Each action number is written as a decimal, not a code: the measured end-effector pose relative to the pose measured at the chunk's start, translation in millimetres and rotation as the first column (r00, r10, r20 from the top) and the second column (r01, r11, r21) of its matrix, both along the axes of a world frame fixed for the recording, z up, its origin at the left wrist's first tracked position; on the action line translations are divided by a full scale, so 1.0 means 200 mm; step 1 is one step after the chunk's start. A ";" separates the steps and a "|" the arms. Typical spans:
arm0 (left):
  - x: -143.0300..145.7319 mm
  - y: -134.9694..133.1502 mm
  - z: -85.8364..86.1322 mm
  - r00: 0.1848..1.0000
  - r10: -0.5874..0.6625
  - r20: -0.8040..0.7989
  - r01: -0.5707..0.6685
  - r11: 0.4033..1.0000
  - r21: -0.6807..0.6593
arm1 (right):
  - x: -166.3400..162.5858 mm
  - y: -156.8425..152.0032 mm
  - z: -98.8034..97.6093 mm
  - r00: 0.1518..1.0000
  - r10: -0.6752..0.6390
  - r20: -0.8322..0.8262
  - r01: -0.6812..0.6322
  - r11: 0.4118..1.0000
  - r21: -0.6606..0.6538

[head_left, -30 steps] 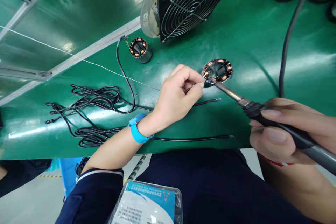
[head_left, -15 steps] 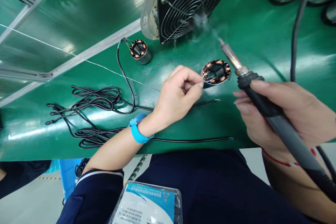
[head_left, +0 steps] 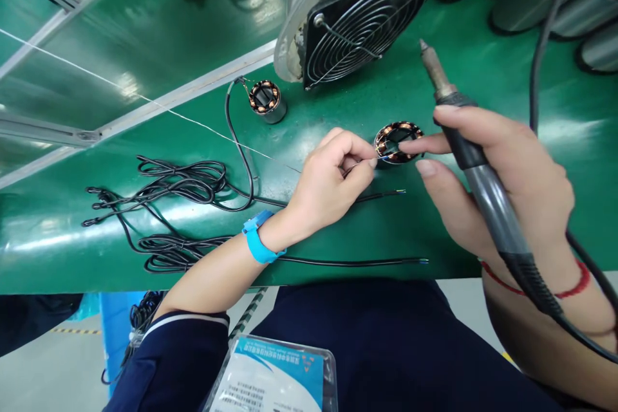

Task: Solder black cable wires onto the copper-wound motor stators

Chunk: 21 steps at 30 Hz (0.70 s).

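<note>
Stator (head_left: pixel 398 141): left hand (head_left: pixel 328 180) pinches solder wire (head_left: pixel 193 120) beside it; right hand (head_left: pixel 521 187) grips soldering iron (head_left: pixel 495 209) (tip held clear).

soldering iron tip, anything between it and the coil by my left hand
Nothing visible: the soldering iron points toward the fan, its tip apart from the copper coil with bench between. The right hand reaches a finger to the coil's rim; the left hand pinches thin wire there.

Head-worn view, forward and down, close above the green bench (head_left: pixel 376 225)
</note>
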<state>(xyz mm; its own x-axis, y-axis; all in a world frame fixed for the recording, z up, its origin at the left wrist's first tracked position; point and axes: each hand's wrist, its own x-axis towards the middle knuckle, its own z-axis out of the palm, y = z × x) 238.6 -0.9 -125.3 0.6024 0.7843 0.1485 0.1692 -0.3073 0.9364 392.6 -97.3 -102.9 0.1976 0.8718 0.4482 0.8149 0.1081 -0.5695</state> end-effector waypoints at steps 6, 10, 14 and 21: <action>-0.02 0.05 0.08 0.993 -0.115 -0.023 0.082 0.818 -0.570 | 0.03 0.08 -0.11 0.989 0.145 0.001 -0.144 0.983 -0.111; -0.05 0.10 0.15 0.995 -0.080 -0.055 0.017 0.701 -0.713 | 0.03 0.10 -0.16 0.983 0.169 0.068 -0.163 0.982 -0.090; -0.06 0.13 0.15 0.998 -0.041 -0.048 -0.011 0.630 -0.777 | 0.02 0.08 -0.14 0.976 0.206 0.067 -0.206 0.979 -0.010; -0.04 0.10 0.13 0.997 -0.073 -0.036 0.020 0.652 -0.758 | 0.01 0.05 -0.14 0.970 0.243 0.026 -0.244 0.968 0.066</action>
<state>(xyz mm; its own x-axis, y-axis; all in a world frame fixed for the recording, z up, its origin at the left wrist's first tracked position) 231.6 19.2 -99.8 0.6279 0.5801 -0.5189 0.2358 0.4936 0.8371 393.8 -86.6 -131.1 -0.0250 0.8597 0.5101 0.7692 0.3425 -0.5394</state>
